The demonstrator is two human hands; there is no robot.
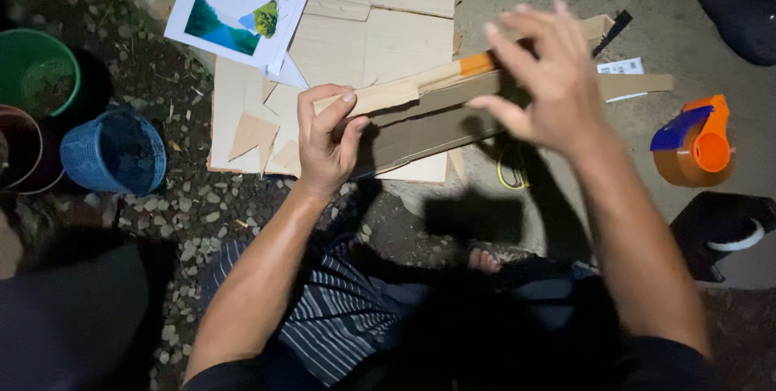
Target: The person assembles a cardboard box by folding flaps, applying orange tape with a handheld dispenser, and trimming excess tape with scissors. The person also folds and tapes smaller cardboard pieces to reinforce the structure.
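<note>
— While the left hand (323,144) is clamped on something, what is the biggest thing beneath it?

— A flattened cardboard sheet (380,27) spread on the ground, reaching from under that hand up and away from the person. Just beyond the knuckles, toward the left, small cardboard offcuts (255,136) lie on it.

— And what is the hand gripping?

— A long folded cardboard strip (428,120). Thumb and fingers close round its near end, and the strip runs rightward from there, passing under the right hand (541,88). A narrower pale piece with an orange band (477,63) lies along its upper edge, between the two hands.

— Is the right hand holding it too?

— No — its fingers are spread and loose, the palm hovering over the strip. Whether a fingertip touches the cardboard I cannot tell; the hand is blurred.

— What sits further out?

— Well to the left of the left hand, a blue mesh basket (113,152) stands on gravel, with a green bucket (36,67) beyond it. Up and left of that hand lies a printed picture sheet (234,11) in greens and blues. To the right of the right hand, apart from it, stands an orange and blue tape dispenser (695,144). Just past the right fingertips a small white label (622,67) rests on the concrete.
</note>
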